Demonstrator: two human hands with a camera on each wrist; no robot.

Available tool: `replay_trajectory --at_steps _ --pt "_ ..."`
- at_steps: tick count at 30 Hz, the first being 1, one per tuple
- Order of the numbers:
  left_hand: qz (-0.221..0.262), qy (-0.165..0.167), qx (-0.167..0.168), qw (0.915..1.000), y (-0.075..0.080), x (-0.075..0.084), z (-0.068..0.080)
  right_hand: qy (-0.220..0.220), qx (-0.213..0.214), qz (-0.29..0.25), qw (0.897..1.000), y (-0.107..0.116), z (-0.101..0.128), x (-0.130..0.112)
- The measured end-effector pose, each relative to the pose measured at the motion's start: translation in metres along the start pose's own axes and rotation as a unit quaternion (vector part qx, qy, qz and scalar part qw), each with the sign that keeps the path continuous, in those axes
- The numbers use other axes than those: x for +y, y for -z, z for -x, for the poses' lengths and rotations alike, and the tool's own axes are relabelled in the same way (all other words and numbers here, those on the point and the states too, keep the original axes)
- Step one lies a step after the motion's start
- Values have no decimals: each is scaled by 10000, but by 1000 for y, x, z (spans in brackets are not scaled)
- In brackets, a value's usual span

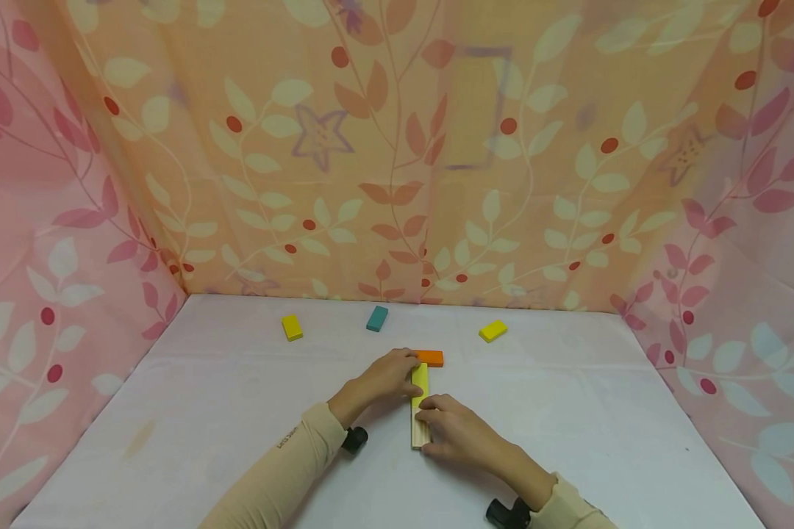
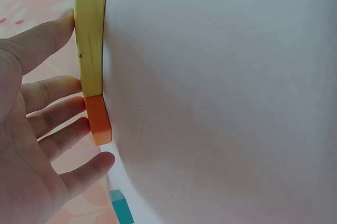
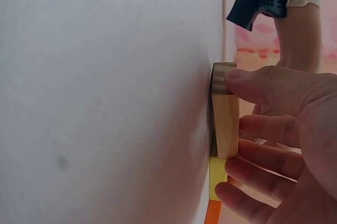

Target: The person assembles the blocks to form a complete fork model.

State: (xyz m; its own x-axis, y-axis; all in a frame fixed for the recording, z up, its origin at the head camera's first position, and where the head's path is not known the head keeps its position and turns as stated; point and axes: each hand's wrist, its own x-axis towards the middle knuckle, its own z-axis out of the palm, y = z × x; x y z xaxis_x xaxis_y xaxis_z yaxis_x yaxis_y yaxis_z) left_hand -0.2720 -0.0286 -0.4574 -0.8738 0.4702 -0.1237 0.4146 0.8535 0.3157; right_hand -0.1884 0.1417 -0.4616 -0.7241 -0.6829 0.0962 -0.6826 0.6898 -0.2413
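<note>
Head view shows left hand [image 1: 392, 373] half-spread against yellow block [image 1: 422, 375] and orange block [image 1: 431, 358], right hand [image 1: 459, 432] pinching pale block [image 1: 420, 435] beneath it, where uneven pressure could skew all three.

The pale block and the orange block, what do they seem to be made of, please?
Pale block: unpainted wood, by the grain stripes on its end. Orange block: probably painted wood, its colour even, though no grain clearly shows.
</note>
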Motion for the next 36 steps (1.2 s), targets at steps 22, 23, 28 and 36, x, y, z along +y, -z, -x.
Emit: replay_trajectory --at_steps 22,23,28,36 --pt "37 -10 -27 10000 -1 0 -1 121 -8 -155 9998 -2 0 6" --pt "35 -19 -15 10000 -1 0 -1 150 26 -135 9998 -2 0 6" --pt "-23 -50 7 10000 -2 -1 -1 199 99 -65 9997 -2 0 6" --pt "-47 -4 -62 10000 -2 -1 -1 70 -108 -165 9998 2 -1 4"
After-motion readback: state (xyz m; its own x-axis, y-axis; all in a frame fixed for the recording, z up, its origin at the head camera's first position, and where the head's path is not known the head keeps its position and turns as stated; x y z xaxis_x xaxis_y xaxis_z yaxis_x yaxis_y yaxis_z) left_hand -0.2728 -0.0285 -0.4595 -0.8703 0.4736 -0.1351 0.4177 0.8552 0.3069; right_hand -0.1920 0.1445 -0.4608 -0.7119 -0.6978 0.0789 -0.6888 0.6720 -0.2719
